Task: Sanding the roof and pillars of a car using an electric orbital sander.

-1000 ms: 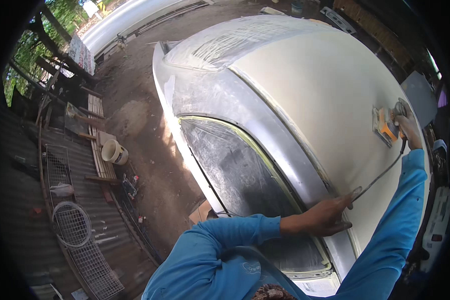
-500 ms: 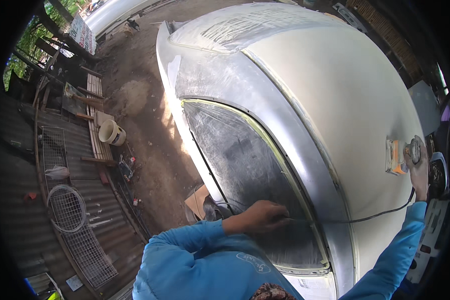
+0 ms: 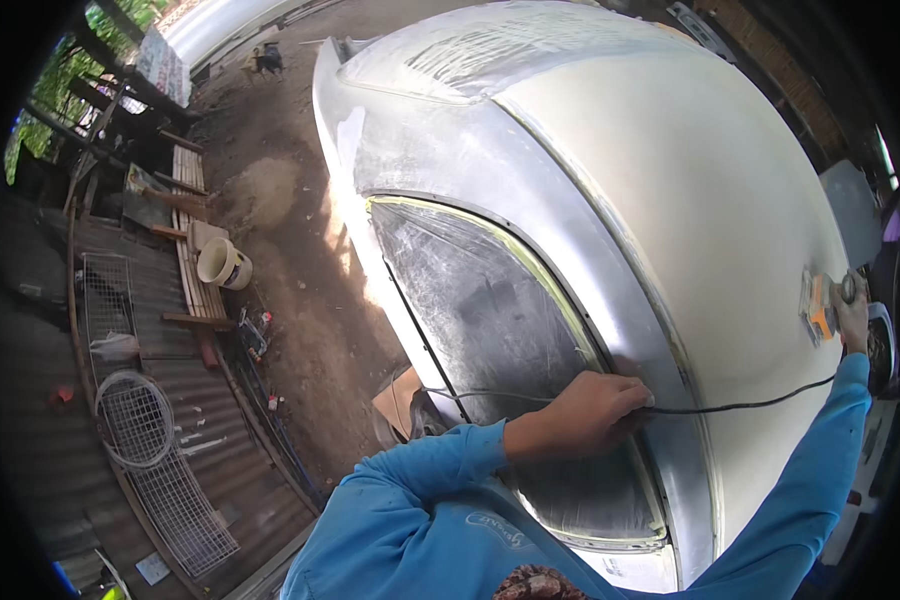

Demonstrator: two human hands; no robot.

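My right hand (image 3: 852, 315) grips an orange and grey power sander (image 3: 821, 305) at the far right, its flat pad against the pale roof (image 3: 710, 200) of a car. From the sander a black power cord (image 3: 730, 409) runs left across the roof edge. My left hand (image 3: 595, 412) is closed around this cord above the side window, which is covered with dusty film (image 3: 480, 290) and edged with yellowish masking tape (image 3: 530, 262). Beyond the hand the cord continues left over the window. A bare grey metal strip (image 3: 560, 235) curves between window and roof.
On the dirt floor at left stands a white bucket (image 3: 224, 264) beside stacked wooden slats (image 3: 192, 200). Wire mesh (image 3: 175, 500) and a wire coil (image 3: 133, 420) lie on corrugated sheets (image 3: 60, 340). A cardboard piece (image 3: 398, 400) sits by the car's side.
My left hand has moved right along with the cord, up toward the roof edge. The sander in my right hand has shifted right, toward the far side of the roof.
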